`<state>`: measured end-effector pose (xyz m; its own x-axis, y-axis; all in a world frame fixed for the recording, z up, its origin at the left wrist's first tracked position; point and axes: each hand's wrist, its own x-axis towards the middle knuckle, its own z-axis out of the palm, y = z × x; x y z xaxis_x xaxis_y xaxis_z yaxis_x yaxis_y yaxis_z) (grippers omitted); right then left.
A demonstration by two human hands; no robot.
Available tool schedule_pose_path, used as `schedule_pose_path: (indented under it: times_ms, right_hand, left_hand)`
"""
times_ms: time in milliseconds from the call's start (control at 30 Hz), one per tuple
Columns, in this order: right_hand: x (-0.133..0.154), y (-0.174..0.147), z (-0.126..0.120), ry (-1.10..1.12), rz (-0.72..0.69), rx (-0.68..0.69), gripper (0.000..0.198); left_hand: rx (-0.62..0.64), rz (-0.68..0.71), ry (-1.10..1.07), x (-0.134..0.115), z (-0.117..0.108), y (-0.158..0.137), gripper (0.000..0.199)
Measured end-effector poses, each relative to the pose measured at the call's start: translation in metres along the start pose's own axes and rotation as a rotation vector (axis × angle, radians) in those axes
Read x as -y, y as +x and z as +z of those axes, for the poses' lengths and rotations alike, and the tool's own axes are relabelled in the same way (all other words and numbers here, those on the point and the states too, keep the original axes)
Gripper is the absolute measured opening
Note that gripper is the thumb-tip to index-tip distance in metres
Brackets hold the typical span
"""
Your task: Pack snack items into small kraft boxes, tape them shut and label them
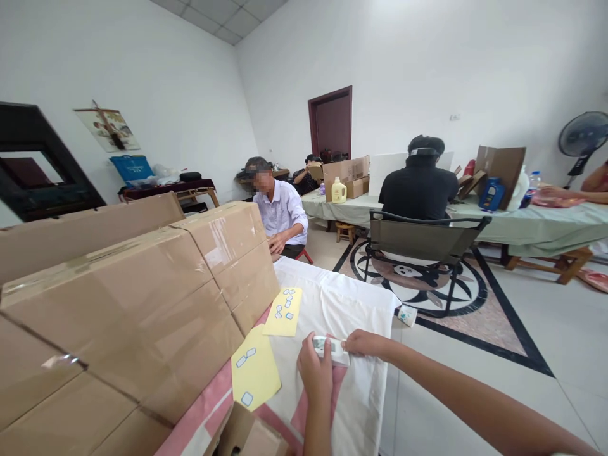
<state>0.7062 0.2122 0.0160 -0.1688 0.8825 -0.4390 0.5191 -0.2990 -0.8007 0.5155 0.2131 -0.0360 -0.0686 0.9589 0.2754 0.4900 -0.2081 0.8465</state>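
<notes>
A small white pack with grey-green print (338,354) is held low above the cloth-covered table (361,405). My left hand (315,370) is closed around its left side, thumb on top. At its right end my right hand (367,343) has its fingers pinched against the edge; whether they grip a flap or the pack itself is too small to tell. Left of my hands lie two yellow sheets, the nearer sheet (263,373) and the farther sheet (284,323), both bearing small white rounded shapes outlined in blue.
Stacked cardboard boxes (156,316) wall off the table's left side. An open carton (251,434) stands at the near edge. A white printed cup or packet (407,315) is by the right corner. One person (285,206) sits beyond the boxes, another (418,180) in a folding chair (425,237).
</notes>
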Motion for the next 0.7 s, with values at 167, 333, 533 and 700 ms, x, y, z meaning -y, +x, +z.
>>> schedule_pose_path:
  times_ms: [167,333,533,700]
  right_hand:
    - [0.007,-0.001,-0.011,-0.010,0.006,0.093,0.046]
    - [0.011,-0.003,-0.019,-0.003,-0.006,0.181,0.041]
    - [0.008,0.004,-0.020,0.025,0.023,0.217,0.036]
    - [0.006,0.009,-0.020,0.028,0.066,0.220,0.023]
  left_hand:
    - [-0.013,0.011,0.004,0.002,0.001,0.001,0.048]
    - [0.000,0.013,0.008,0.002,0.001,0.002,0.048]
    - [0.008,-0.006,0.010,0.000,0.000,0.002,0.046]
    - [0.014,-0.036,-0.002,0.004,0.004,0.004,0.048]
